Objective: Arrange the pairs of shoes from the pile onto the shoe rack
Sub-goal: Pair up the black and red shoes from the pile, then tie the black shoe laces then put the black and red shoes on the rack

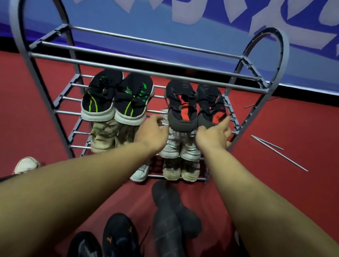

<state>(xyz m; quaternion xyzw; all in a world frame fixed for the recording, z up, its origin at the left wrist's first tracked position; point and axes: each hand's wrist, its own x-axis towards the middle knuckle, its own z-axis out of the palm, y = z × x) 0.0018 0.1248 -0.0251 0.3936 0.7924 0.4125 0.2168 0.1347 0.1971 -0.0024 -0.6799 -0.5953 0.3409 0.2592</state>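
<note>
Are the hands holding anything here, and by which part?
Both hands are at the heel ends of the black-and-red shoes on the grey metal shoe rack. Left hand nears one heel, right hand touches the other; a firm grip cannot be told.

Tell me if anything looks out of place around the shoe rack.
Yes. Two loose metal rods lie on the red floor to the right of the shoe rack. They resemble its shelf bars, so they may be unfitted parts.

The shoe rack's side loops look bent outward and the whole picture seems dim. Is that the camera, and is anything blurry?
Head view: the wide lens bows the shoe rack and stretches the forearms; light is dim and bluish; the left hand is smeared by motion, the right hand is sharper; the black-and-green shoes read clearly.
</note>
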